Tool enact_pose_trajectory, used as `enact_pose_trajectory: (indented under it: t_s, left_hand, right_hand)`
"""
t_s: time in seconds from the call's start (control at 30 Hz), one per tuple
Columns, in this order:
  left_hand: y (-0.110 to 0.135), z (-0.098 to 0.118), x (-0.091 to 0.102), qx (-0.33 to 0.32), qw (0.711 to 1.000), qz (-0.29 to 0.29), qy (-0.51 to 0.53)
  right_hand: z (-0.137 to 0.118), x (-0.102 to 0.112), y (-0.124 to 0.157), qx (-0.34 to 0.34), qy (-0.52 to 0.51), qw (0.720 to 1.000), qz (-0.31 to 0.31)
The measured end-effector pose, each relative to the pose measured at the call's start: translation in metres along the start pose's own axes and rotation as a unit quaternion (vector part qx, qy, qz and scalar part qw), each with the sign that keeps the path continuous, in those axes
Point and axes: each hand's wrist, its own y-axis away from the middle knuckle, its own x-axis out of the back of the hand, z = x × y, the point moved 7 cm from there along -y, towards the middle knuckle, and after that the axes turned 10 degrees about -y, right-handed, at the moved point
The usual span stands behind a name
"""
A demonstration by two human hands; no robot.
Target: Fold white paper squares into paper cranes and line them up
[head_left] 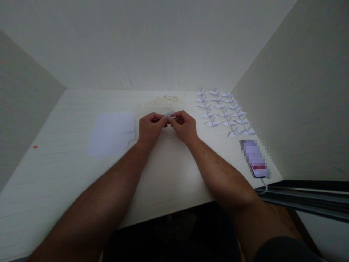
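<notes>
A small piece of folded white paper [169, 114] is pinched between both hands above the middle of the table. My left hand [151, 127] grips its left side, thumb and fingers pressed together. From the right, my right hand [184, 125] holds the same paper in a pinch, its thumb close to the left thumb. Fingers cover most of the paper, so its folded shape cannot be made out. To the right of my hands stand several white origami cranes [209, 115] in rows.
White paper sheets [111, 133] lie left of my hands. A phone [254, 157] with a white cable [264, 185] rests by the table's right edge. Walls rise behind and on both sides. A brownish stain [167, 99] and a small red spot [35, 147] mark the table [68, 174].
</notes>
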Motion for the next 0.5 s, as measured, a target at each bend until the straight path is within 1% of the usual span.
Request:
enact_pose_trajectory:
  t_s: [0.07,0.13,0.23,0.3,0.37,0.5]
  left_hand:
    - [0.0,0.003,-0.001,-0.022,1.0,0.002,0.009]
    - [0.001,0.007,-0.002,-0.057,0.998,-0.002,0.017]
    - [0.004,0.013,-0.005,-0.1,0.995,-0.025,-0.005]
    - [0.004,0.014,-0.005,-0.095,0.995,-0.033,-0.005]
    - [0.003,0.012,-0.004,-0.074,0.997,-0.032,0.009]
    - [-0.001,0.004,-0.001,-0.035,0.999,-0.013,0.038]
  right_hand:
    - [-0.002,0.001,0.0,0.02,0.033,0.999,0.007]
    - [-0.003,0.001,-0.001,0.04,0.057,0.998,0.006]
    - [-0.004,0.0,-0.001,0.057,0.077,0.995,-0.005]
    - [-0.004,-0.001,0.0,0.058,0.086,0.995,-0.008]
    - [-0.002,-0.001,0.0,0.052,0.079,0.995,-0.008]
    - [0.002,-0.002,0.0,0.028,0.044,0.999,-0.004]
